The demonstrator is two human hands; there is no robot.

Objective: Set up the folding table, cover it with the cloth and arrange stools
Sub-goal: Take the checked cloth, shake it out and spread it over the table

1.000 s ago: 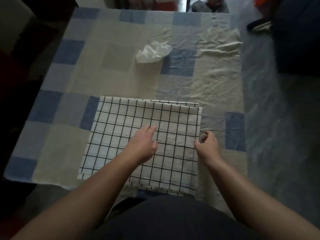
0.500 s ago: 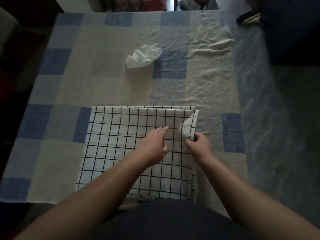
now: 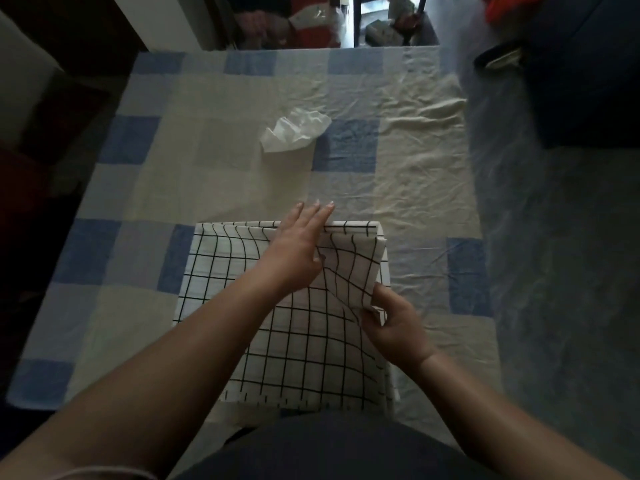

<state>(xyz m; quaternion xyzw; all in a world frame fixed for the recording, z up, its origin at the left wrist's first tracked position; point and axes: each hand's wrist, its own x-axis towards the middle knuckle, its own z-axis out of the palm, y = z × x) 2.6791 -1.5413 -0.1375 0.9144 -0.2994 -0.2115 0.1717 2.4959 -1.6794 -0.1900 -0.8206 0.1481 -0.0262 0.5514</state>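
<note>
A folded white cloth with a black grid (image 3: 298, 344) lies at the near edge of a table covered by a blue-and-cream checked cloth (image 3: 214, 174). My left hand (image 3: 298, 247) lies flat with straight fingers across the folded cloth's far edge, fingertips reaching past it. My right hand (image 3: 394, 323) pinches the cloth's top layer at its right edge and holds it lifted and peeled inward, so the grid lines bow. No stools are in view.
A crumpled white plastic bag (image 3: 294, 129) lies mid-table. A dark blue sofa or cushion (image 3: 585, 74) stands at the right beyond a strip of grey-blue floor (image 3: 554, 271). Red bags and clutter (image 3: 304, 22) sit past the far edge. Dark furniture (image 3: 45, 109) lines the left.
My left hand slid forward to the folded cloth's far edge. My right hand lifted the top layer at the right edge and drew it inward. The view shifted closer to the table.
</note>
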